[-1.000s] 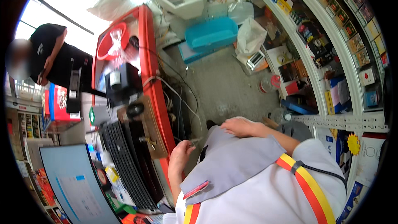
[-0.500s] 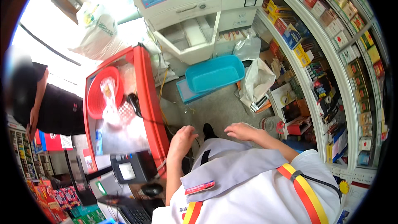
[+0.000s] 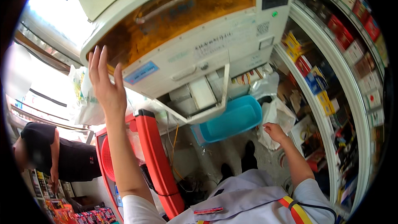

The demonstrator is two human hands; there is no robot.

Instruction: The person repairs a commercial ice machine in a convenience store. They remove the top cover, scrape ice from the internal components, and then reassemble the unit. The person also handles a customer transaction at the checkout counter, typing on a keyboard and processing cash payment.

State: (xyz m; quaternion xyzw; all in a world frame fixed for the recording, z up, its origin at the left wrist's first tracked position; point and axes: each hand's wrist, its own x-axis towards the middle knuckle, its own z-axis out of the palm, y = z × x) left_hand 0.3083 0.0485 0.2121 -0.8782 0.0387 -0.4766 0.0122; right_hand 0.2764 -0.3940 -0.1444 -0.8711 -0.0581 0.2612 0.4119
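My left hand is raised with fingers stretched, nothing in it. It appears in front of the left end of a white cabinet machine that has an amber window; whether it touches the machine I cannot tell. Low on the machine's front, a drawer stands pulled out, with pale blocks or boxes inside. Beneath the drawer, a turquoise basin sits near the floor. My right hand hangs with curled fingers and holds nothing visible, in front of a white bag.
Along my left runs a red-edged counter with a red basket. Cables trail beside it. Shelves of small boxes line the right. Another person in dark clothes stands beyond the counter.
The machine now appears closer and larger. My left hand has risen from beside the counter up to the machine's left end. My right hand has shifted right, its fingers now curled.
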